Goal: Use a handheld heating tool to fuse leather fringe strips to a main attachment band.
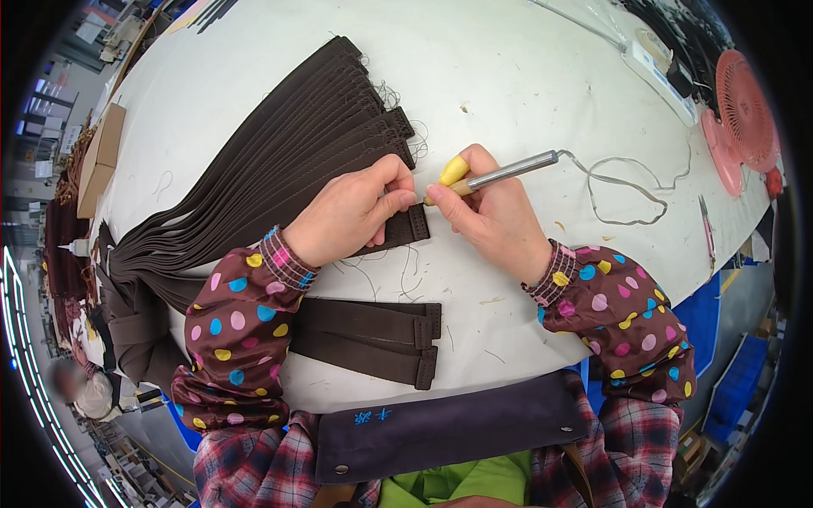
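Note:
My right hand (500, 222) is closed round a corded pen-shaped tool (517, 168) with a metal barrel, resembling a soldering iron. A yellow cover (455, 171) appears to sit on its index finger. The tool's tip points left, close to the fingertips of my left hand (354, 210). That hand pinches near the end of a dark brown fabric strap (415, 224); the exact contact is hidden by the fingers. Beyond it fans a stack of similar straps (288, 127), loose threads trailing from their ends. Two more straps (364, 326) lie apart, nearer me.
A thin cord (627, 222) loops right across the white table (542, 102) from the tool. At the far right are a power strip (656, 80) and a pink fan (745, 110). Tweezers (706, 227) lie near the right edge. A cardboard box (102, 161) stands left.

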